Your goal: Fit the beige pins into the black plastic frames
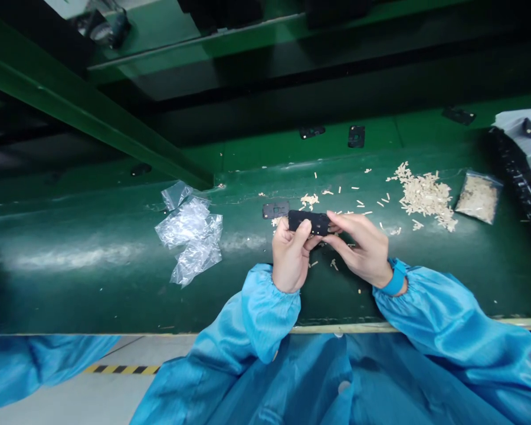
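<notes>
My left hand [291, 255] and my right hand [358, 248] both grip a flat black plastic part [310, 222] by its ends, just above the green bench surface [115, 283]. A similar black plate with a square opening [275, 209] lies just beyond my left hand. Scattered small beige pieces [334, 264] lie around both hands, and a larger heap of them [426, 196] lies to the right. A blue band [396, 278] circles my right wrist.
A clear bag of beige pieces [478, 198] lies right of the heap, and a crumpled clear plastic bag [189, 233] lies left of my hands. Black parts [356, 136] sit farther back. A green steel beam [84, 112] crosses the upper left, and a blue sleeve [26, 360] shows at lower left.
</notes>
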The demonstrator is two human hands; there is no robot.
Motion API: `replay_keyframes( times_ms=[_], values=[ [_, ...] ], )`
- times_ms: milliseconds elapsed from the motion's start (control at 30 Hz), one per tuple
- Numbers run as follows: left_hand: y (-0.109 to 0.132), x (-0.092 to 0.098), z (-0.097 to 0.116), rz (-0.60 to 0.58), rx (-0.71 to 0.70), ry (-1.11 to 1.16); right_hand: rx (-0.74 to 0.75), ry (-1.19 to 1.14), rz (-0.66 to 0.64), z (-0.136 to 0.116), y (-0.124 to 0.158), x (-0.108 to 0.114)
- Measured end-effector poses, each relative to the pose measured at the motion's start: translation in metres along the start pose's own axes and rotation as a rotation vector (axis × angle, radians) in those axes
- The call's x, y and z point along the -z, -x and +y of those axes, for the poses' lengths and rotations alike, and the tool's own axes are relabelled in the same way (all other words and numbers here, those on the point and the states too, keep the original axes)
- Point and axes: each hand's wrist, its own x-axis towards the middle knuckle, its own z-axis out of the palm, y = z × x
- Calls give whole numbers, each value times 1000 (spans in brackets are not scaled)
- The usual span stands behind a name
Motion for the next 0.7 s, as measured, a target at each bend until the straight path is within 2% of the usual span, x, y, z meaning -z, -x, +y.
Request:
replay_keyframes(
  times_ms=[100,200,267,433,533,633,700],
  values=[
    [0,0,-1,26,-11,-35,24,3,88,-3,1,-1],
    [0,0,0,29,-22,-45,17,27,95,-3,2,-1],
    [-1,1,1,20,-24,-46,-22,-10,42,-1,0,1],
    [-2,4,2,6,-8,-81,-164,-244,-203,9,-7,6],
    [-4,3,2,7,-14,-114,-175,-249,-267,11,-8,6],
    [-23,3,10,-23,-30,-207,-199,-245,-231,14,-9,4],
    [-53,3,23,-37,-60,-379,-251,-230,-193,22,-13,7]
  ],
)
